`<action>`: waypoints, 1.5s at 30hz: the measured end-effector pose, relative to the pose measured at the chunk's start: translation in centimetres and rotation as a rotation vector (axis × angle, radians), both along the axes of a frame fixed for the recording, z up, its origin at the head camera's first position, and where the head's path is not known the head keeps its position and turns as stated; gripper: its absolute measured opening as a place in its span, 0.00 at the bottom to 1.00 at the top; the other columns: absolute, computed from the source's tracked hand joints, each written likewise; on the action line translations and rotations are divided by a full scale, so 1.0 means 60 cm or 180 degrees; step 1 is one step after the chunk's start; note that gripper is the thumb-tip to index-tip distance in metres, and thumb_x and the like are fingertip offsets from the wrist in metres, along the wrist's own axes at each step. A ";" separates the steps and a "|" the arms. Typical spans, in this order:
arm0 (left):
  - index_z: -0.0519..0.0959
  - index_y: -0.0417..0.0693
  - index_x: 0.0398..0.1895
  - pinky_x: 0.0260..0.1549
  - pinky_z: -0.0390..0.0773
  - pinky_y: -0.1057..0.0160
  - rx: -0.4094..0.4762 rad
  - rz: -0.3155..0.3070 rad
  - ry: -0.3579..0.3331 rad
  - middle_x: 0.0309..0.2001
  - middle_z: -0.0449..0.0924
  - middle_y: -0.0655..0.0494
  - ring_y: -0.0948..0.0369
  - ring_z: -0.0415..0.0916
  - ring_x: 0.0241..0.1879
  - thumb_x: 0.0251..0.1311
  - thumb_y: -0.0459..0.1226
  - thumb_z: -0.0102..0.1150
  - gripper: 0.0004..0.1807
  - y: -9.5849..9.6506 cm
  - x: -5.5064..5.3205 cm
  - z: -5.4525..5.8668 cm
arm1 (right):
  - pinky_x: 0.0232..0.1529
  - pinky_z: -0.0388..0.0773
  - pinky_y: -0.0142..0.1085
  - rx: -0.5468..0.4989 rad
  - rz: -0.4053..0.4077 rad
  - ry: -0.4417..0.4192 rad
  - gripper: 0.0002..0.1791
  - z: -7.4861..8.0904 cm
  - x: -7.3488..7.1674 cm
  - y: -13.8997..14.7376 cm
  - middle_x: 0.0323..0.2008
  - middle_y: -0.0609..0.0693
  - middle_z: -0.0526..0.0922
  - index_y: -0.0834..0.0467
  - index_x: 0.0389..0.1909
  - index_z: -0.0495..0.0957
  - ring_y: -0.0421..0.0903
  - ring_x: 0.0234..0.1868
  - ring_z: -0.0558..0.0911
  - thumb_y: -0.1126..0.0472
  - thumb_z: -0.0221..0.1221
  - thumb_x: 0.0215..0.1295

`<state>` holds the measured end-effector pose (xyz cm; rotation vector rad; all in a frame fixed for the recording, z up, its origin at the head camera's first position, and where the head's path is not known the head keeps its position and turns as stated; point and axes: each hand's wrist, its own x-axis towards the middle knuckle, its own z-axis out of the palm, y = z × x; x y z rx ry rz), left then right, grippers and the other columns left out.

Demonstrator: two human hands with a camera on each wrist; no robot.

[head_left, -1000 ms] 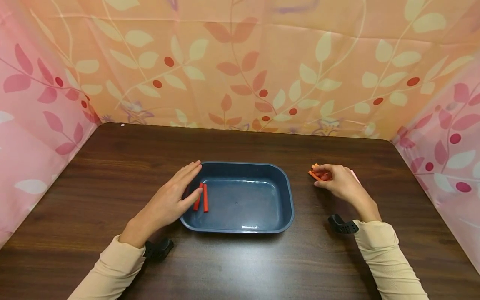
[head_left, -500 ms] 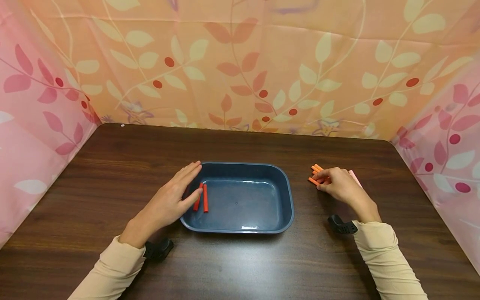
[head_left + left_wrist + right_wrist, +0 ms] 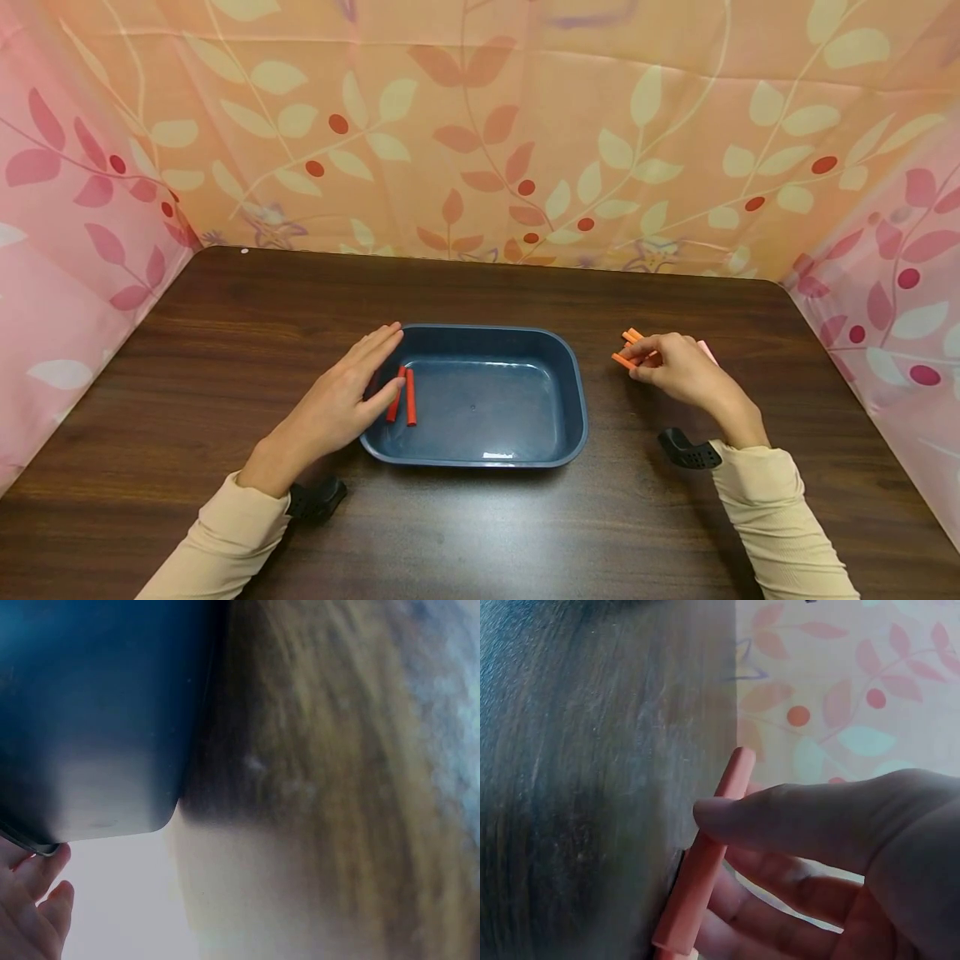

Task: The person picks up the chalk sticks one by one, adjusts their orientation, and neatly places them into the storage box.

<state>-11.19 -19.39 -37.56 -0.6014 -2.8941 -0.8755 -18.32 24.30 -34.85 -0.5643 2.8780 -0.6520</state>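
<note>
A blue plastic tub stands mid-table, with two red sticks lying side by side at its left end. My left hand rests along the tub's left rim, fingers straight and thumb reaching inside, near the red sticks. Over on the right, my right hand pinches an orange crayon-like stick between thumb and fingers. Just behind that hand lie more orange sticks, partly covered by it. A pink stick shows on its far side. The left wrist view catches the tub wall and some fingertips.
The dark wooden table reaches back to a flowered orange curtain, with pink curtains at both sides. A small white spot lies at the far left edge. Each wrist wears a black camera mount.
My right fingers have drawn an orange stick slightly left, apart from the others, which show more clearly than a second ago. My left hand and the tub have stayed in place.
</note>
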 end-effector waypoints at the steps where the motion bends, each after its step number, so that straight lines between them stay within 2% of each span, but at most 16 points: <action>1: 0.58 0.46 0.77 0.73 0.55 0.40 0.0000 0.0001 0.0001 0.79 0.53 0.48 0.46 0.50 0.78 0.69 0.43 0.56 0.36 0.000 0.000 0.000 | 0.35 0.66 0.36 -0.0013 -0.0005 0.0004 0.10 0.002 0.001 -0.001 0.30 0.48 0.87 0.59 0.42 0.86 0.42 0.32 0.82 0.67 0.65 0.58; 7: 0.58 0.45 0.77 0.73 0.55 0.40 0.0015 0.0000 0.0020 0.78 0.53 0.48 0.45 0.51 0.77 0.69 0.43 0.57 0.36 0.000 0.001 0.000 | 0.41 0.80 0.42 -0.0150 -0.0016 0.0033 0.12 0.009 0.004 -0.004 0.35 0.53 0.88 0.60 0.45 0.85 0.51 0.37 0.87 0.66 0.66 0.59; 9: 0.58 0.46 0.77 0.73 0.55 0.40 0.0012 0.0002 0.0022 0.79 0.53 0.49 0.45 0.51 0.77 0.69 0.43 0.57 0.36 0.000 0.001 0.000 | 0.42 0.81 0.42 -0.0219 -0.0014 0.0038 0.14 0.009 0.004 -0.006 0.36 0.54 0.88 0.61 0.46 0.85 0.51 0.37 0.87 0.66 0.67 0.59; 16: 0.58 0.45 0.77 0.72 0.55 0.40 0.0010 -0.0001 0.0068 0.79 0.53 0.50 0.45 0.52 0.77 0.70 0.43 0.56 0.36 0.001 0.002 -0.002 | 0.34 0.79 0.31 -0.0281 -0.0067 0.0059 0.15 0.014 0.007 -0.011 0.35 0.55 0.88 0.62 0.48 0.84 0.47 0.35 0.86 0.65 0.67 0.60; 22: 0.58 0.45 0.77 0.73 0.55 0.40 0.0026 -0.0008 0.0076 0.79 0.53 0.50 0.46 0.52 0.77 0.70 0.43 0.56 0.35 0.001 0.001 -0.003 | 0.28 0.78 0.29 -0.0392 -0.0145 -0.0012 0.14 0.021 0.011 -0.018 0.37 0.59 0.88 0.64 0.48 0.83 0.47 0.33 0.86 0.65 0.66 0.61; 32: 0.58 0.46 0.77 0.73 0.55 0.40 0.0025 -0.0011 0.0054 0.79 0.53 0.50 0.46 0.51 0.78 0.70 0.42 0.56 0.35 0.000 0.001 -0.002 | 0.29 0.78 0.30 -0.0442 -0.0194 0.0090 0.14 0.025 0.017 -0.028 0.35 0.53 0.88 0.58 0.47 0.84 0.45 0.33 0.86 0.62 0.68 0.61; 39: 0.58 0.45 0.77 0.72 0.56 0.38 0.0016 0.0013 0.0110 0.78 0.54 0.49 0.45 0.52 0.77 0.69 0.42 0.56 0.35 0.001 0.001 -0.002 | 0.29 0.79 0.30 -0.0696 -0.0183 0.0022 0.14 0.026 0.020 -0.036 0.35 0.55 0.88 0.61 0.48 0.83 0.45 0.30 0.85 0.63 0.67 0.62; 45: 0.58 0.46 0.77 0.72 0.55 0.38 0.0037 -0.0004 0.0053 0.79 0.53 0.49 0.44 0.51 0.77 0.70 0.42 0.56 0.35 0.001 0.001 -0.002 | 0.33 0.79 0.28 -0.0750 -0.0192 0.0143 0.12 0.027 0.024 -0.044 0.33 0.54 0.88 0.61 0.46 0.84 0.44 0.32 0.86 0.62 0.67 0.62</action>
